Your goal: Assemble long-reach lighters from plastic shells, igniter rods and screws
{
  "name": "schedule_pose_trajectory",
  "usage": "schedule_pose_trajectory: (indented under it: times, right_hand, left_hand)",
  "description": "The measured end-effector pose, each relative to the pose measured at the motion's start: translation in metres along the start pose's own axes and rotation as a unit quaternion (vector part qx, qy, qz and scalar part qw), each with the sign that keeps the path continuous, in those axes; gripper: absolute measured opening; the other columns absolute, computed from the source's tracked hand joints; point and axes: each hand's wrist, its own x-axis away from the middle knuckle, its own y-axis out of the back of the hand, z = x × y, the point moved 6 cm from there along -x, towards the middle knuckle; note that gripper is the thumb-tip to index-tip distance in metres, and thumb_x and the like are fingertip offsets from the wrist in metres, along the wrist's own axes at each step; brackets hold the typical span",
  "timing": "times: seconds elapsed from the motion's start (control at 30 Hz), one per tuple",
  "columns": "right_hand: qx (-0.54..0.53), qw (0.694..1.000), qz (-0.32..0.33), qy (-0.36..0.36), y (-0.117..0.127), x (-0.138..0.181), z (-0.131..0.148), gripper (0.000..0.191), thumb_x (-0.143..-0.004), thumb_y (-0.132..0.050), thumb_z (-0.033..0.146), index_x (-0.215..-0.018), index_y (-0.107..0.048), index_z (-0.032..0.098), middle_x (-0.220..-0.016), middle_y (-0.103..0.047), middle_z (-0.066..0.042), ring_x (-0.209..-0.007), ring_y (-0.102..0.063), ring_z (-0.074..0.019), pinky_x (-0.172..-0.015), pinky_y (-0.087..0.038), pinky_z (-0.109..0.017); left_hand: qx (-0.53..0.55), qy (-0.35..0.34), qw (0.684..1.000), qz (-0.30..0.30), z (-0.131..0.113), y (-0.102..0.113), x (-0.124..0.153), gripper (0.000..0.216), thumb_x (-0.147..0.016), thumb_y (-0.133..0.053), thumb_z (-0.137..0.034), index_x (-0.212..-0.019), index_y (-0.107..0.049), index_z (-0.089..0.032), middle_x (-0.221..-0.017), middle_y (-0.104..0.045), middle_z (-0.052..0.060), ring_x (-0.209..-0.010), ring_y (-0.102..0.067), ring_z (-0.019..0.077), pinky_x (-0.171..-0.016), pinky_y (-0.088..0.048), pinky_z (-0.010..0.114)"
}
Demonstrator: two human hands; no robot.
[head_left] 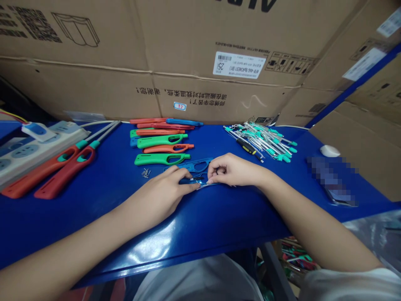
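Note:
My left hand [171, 190] rests on the blue table, its thumb and fingers closed around a blue lighter casing half [184, 181] with a small black part inside. Most of that casing is covered by the fingers. My right hand [230, 169] has its fingers curled in a pinch at the casing's right end; whatever lies between the fingertips is too small to make out. Just behind both hands lies another blue casing half [200, 166] with a loop-shaped handle opening. Left of my left hand is a little heap of small metal pins [145, 172].
Green casings [161, 159], orange and red ones are stacked behind my left hand. Metal lighter rods with teal ends [272, 140] and a screwdriver [246, 146] lie back right. At left are two finished-looking lighters [67, 171] and a power strip [40, 146]; a phone [333, 179] sits right.

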Motion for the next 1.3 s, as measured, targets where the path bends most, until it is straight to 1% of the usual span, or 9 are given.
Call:
schedule_pose_trajectory:
  times: [0.23, 0.3, 0.4, 0.5, 0.67, 0.87, 0.97, 1.13, 1.3]
  right_hand:
    - [-0.040, 0.999, 0.014, -0.018, -0.001, 0.000, -0.006, 0.021, -0.086, -0.074, 0.035, -0.085, -0.069, 0.015, -0.054, -0.056, 0.006, -0.043, -0.049, -0.0073, -0.046, -0.037, -0.019]
    - [-0.019, 1.000, 0.008, -0.007, -0.001, 0.000, -0.002, 0.019, -0.086, -0.074, 0.033, -0.083, -0.070, 0.015, -0.057, -0.057, 0.005, -0.047, -0.050, -0.0073, -0.049, -0.038, -0.020]
    - [0.045, 0.999, -0.012, 0.025, 0.001, 0.000, 0.009, 0.014, -0.086, -0.074, 0.025, -0.080, -0.071, 0.014, -0.066, -0.062, 0.002, -0.056, -0.053, -0.0080, -0.057, -0.041, -0.020]
    - [0.082, 0.995, -0.025, 0.050, 0.002, 0.001, 0.015, 0.012, -0.087, -0.073, 0.021, -0.078, -0.070, 0.013, -0.072, -0.063, 0.000, -0.061, -0.053, -0.0085, -0.060, -0.041, -0.021]
    - [0.046, 0.998, -0.002, 0.050, 0.005, 0.004, 0.010, 0.018, -0.088, -0.073, 0.030, -0.081, -0.068, 0.014, -0.071, -0.060, 0.002, -0.056, -0.050, -0.0078, -0.057, -0.040, -0.022]
    - [0.076, 0.993, -0.015, 0.087, 0.009, 0.006, 0.014, 0.014, -0.089, -0.071, 0.023, -0.079, -0.068, 0.015, -0.078, -0.059, 0.000, -0.062, -0.052, -0.0086, -0.062, -0.043, -0.022]
    - [0.082, 0.992, -0.016, 0.100, 0.008, 0.005, 0.015, 0.016, -0.091, -0.071, 0.025, -0.078, -0.068, 0.015, -0.078, -0.059, 0.000, -0.065, -0.053, -0.0096, -0.064, -0.043, -0.023]
    - [0.065, 0.991, 0.003, 0.119, 0.007, 0.006, 0.015, 0.021, -0.084, -0.080, 0.033, -0.090, -0.070, 0.016, -0.079, -0.054, 0.002, -0.068, -0.051, -0.0099, -0.065, -0.043, -0.022]
    - [0.097, 0.987, 0.020, 0.126, 0.004, 0.008, 0.019, 0.017, -0.088, -0.076, 0.026, -0.102, -0.069, 0.018, -0.090, -0.054, 0.000, -0.072, -0.050, -0.0103, -0.067, -0.042, -0.023]
  left_hand:
    - [-0.005, -0.001, 1.000, -0.004, 0.001, -0.002, 0.002, 0.049, -0.097, -0.045, -0.005, -0.133, -0.069, -0.029, -0.117, -0.065, 0.011, -0.105, -0.062, 0.0270, -0.090, -0.058, 0.042]
    - [-0.008, -0.001, 1.000, -0.002, 0.001, -0.002, 0.001, 0.049, -0.097, -0.045, -0.005, -0.133, -0.069, -0.029, -0.116, -0.065, 0.011, -0.105, -0.061, 0.0271, -0.089, -0.058, 0.042]
    - [-0.014, -0.001, 1.000, 0.004, -0.001, -0.001, 0.000, 0.049, -0.097, -0.046, -0.005, -0.132, -0.070, -0.028, -0.115, -0.065, 0.012, -0.104, -0.061, 0.0275, -0.087, -0.058, 0.041]
    - [-0.017, 0.002, 1.000, 0.012, -0.003, -0.001, 0.000, 0.049, -0.096, -0.045, -0.005, -0.132, -0.069, -0.027, -0.114, -0.064, 0.012, -0.103, -0.060, 0.0277, -0.086, -0.058, 0.042]
    - [0.011, 0.016, 1.000, 0.003, -0.005, -0.001, 0.001, 0.048, -0.097, -0.042, -0.005, -0.133, -0.069, -0.025, -0.117, -0.060, 0.013, -0.105, -0.058, 0.0276, -0.091, -0.057, 0.045]
    - [0.020, 0.013, 1.000, -0.015, -0.006, -0.001, 0.002, 0.049, -0.096, -0.042, -0.004, -0.133, -0.067, -0.025, -0.117, -0.058, 0.013, -0.107, -0.056, 0.0280, -0.093, -0.055, 0.047]
    - [0.019, 0.013, 1.000, -0.021, -0.006, -0.002, 0.002, 0.049, -0.096, -0.042, -0.004, -0.132, -0.068, -0.024, -0.117, -0.059, 0.013, -0.107, -0.056, 0.0282, -0.093, -0.055, 0.047]
    - [0.008, 0.007, 1.000, -0.025, -0.007, -0.001, 0.002, 0.047, -0.096, -0.041, -0.004, -0.130, -0.069, -0.021, -0.116, -0.057, 0.015, -0.106, -0.055, 0.0292, -0.091, -0.055, 0.048]
    - [0.010, 0.012, 1.000, -0.027, -0.005, 0.000, 0.001, 0.045, -0.097, -0.042, -0.005, -0.129, -0.070, -0.021, -0.113, -0.058, 0.014, -0.104, -0.056, 0.0286, -0.090, -0.056, 0.048]
